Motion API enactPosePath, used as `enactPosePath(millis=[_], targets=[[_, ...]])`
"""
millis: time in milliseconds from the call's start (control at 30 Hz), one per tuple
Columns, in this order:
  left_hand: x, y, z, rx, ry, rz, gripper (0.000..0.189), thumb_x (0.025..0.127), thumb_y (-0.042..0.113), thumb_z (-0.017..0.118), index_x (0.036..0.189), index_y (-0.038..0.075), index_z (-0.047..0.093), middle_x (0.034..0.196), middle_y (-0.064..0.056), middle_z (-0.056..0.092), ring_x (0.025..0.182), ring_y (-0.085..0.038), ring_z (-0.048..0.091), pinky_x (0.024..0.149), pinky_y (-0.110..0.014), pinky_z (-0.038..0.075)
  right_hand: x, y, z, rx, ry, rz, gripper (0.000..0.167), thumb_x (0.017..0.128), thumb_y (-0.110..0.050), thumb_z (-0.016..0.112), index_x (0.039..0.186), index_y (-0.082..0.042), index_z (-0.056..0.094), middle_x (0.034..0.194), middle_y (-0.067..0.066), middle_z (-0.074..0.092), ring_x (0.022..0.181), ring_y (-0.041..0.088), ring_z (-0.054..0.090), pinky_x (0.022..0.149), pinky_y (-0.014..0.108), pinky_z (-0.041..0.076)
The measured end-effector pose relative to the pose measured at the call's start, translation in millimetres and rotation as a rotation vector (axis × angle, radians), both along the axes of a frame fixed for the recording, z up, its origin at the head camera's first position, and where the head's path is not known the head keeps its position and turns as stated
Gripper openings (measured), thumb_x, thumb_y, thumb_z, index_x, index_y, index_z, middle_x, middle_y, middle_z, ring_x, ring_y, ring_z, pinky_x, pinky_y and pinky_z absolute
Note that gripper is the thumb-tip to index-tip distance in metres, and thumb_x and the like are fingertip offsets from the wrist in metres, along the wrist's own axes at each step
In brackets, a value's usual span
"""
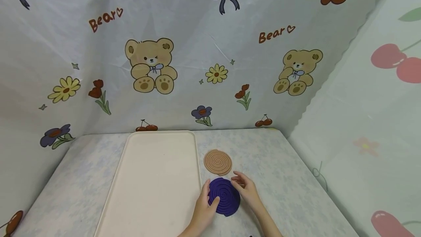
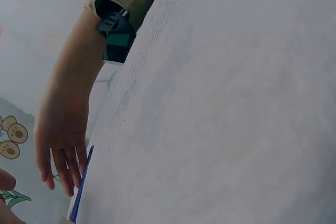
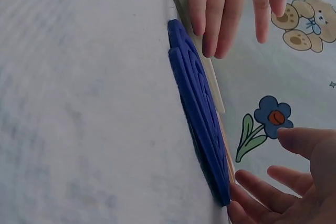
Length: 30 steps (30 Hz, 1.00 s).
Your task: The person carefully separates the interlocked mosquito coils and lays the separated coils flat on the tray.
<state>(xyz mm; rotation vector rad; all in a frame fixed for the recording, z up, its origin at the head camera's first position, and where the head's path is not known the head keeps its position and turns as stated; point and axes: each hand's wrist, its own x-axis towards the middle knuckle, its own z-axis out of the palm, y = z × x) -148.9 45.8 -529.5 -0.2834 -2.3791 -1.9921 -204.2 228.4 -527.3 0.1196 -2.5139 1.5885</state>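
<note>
A dark blue spiral mat point(image 1: 225, 196) lies flat on the table near its front edge; the right wrist view shows the blue mat point(image 3: 197, 108) edge-on. My left hand point(image 1: 208, 198) is at its left rim, fingers straight, thumb resting on the mat's edge. My right hand point(image 1: 242, 185) sits at the right rim with relaxed fingers, holding nothing. A tan spiral mat point(image 1: 217, 162) lies just behind the blue one. In the left wrist view the right hand point(image 2: 60, 150) hangs over the blue mat's edge point(image 2: 81, 187).
A long beige tray point(image 1: 158, 178) lies left of the mats, its right rim close to my left hand. The pale tabletop point(image 1: 289, 178) stretches to the right. Printed cloth walls point(image 1: 210, 46) close in the back and sides.
</note>
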Motion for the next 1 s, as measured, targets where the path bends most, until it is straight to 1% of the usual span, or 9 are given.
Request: enactPosePath(millis=[133, 267, 367, 533, 667, 800, 867, 933, 1000], targets=[[3.5, 7.6, -0.8, 0.027, -0.055, 0.000, 0.074, 0.091, 0.013, 0.058, 0.148, -0.006, 0.015, 0.150, -0.034, 0.023, 0.138, -0.051, 0.024, 0.109, -0.067, 0.023, 3.1, 1, -0.5, 0.040, -0.014, -0.014, 0.042, 0.084, -0.009, 0.069, 0.123, 0.003, 0.059, 0.104, 0.019, 0.069, 0.088, 0.009, 0.063, 0.075, 0.018, 0.053], [7.1, 13.7, -1.4, 0.071, -0.111, -0.034, 0.080, 0.092, 0.016, 0.058, 0.149, -0.005, 0.005, 0.154, -0.034, 0.007, 0.141, -0.053, 0.005, 0.109, -0.072, 0.010, 6.4, 2, -2.7, 0.078, -0.002, -0.015, 0.041, 0.085, -0.011, 0.069, 0.121, 0.005, 0.059, 0.103, 0.020, 0.069, 0.085, 0.007, 0.061, 0.072, 0.018, 0.053], [10.7, 16.4, -1.2, 0.064, -0.149, -0.038, 0.086, 0.092, 0.021, 0.059, 0.150, -0.003, 0.000, 0.153, -0.037, -0.002, 0.140, -0.056, -0.002, 0.106, -0.075, 0.008, 8.6, 2, -4.8, 0.086, 0.012, -0.019, 0.039, 0.085, -0.010, 0.068, 0.119, 0.006, 0.060, 0.102, 0.021, 0.070, 0.083, 0.004, 0.061, 0.071, 0.018, 0.053], [13.9, 17.9, 1.3, 0.064, -0.189, -0.007, 0.090, 0.091, 0.027, 0.061, 0.151, 0.000, -0.001, 0.151, -0.039, -0.008, 0.138, -0.058, -0.002, 0.104, -0.077, 0.011, 10.8, 2, -4.4, 0.048, -0.012, -0.035, 0.039, 0.084, -0.011, 0.069, 0.119, 0.005, 0.061, 0.102, 0.019, 0.071, 0.083, 0.002, 0.062, 0.072, 0.017, 0.053], [13.8, 18.3, 1.1, 0.100, -0.155, 0.016, 0.087, 0.090, 0.023, 0.062, 0.150, -0.002, 0.004, 0.152, -0.038, -0.001, 0.139, -0.056, 0.002, 0.106, -0.075, 0.012, 12.2, 2, -3.4, 0.010, -0.035, -0.038, 0.037, 0.084, -0.009, 0.069, 0.118, 0.005, 0.061, 0.102, 0.019, 0.070, 0.081, -0.003, 0.059, 0.073, 0.016, 0.052], [12.5, 18.0, -0.6, 0.147, -0.066, 0.070, 0.080, 0.088, 0.018, 0.065, 0.147, -0.006, 0.017, 0.151, -0.034, 0.021, 0.139, -0.051, 0.021, 0.109, -0.068, 0.023, 13.4, 2, -2.0, -0.059, -0.057, -0.027, 0.039, 0.084, -0.007, 0.069, 0.120, 0.006, 0.060, 0.103, 0.021, 0.069, 0.083, -0.002, 0.059, 0.076, 0.015, 0.051], [11.6, 17.8, -1.5, 0.163, -0.030, 0.094, 0.074, 0.087, 0.016, 0.066, 0.144, -0.006, 0.024, 0.148, -0.031, 0.031, 0.136, -0.047, 0.031, 0.109, -0.063, 0.030, 14.1, 2, -1.1, -0.099, -0.067, -0.014, 0.041, 0.085, -0.007, 0.068, 0.123, 0.006, 0.058, 0.107, 0.023, 0.068, 0.092, 0.006, 0.063, 0.083, 0.017, 0.051], [10.5, 17.5, -2.2, 0.175, -0.010, 0.107, 0.069, 0.086, 0.015, 0.067, 0.141, -0.006, 0.030, 0.145, -0.028, 0.037, 0.134, -0.044, 0.036, 0.108, -0.058, 0.033, 14.8, 2, -0.9, -0.122, -0.077, -0.008, 0.045, 0.085, -0.007, 0.068, 0.126, 0.007, 0.055, 0.114, 0.026, 0.065, 0.104, 0.020, 0.064, 0.091, 0.024, 0.052], [9.7, 17.3, -2.8, 0.192, -0.008, 0.108, 0.064, 0.086, 0.013, 0.066, 0.139, -0.006, 0.035, 0.143, -0.027, 0.040, 0.133, -0.042, 0.038, 0.109, -0.056, 0.034, 15.3, 2, -1.3, -0.085, -0.074, -0.030, 0.047, 0.085, -0.010, 0.069, 0.126, 0.006, 0.055, 0.119, 0.027, 0.063, 0.111, 0.030, 0.061, 0.095, 0.029, 0.051]])
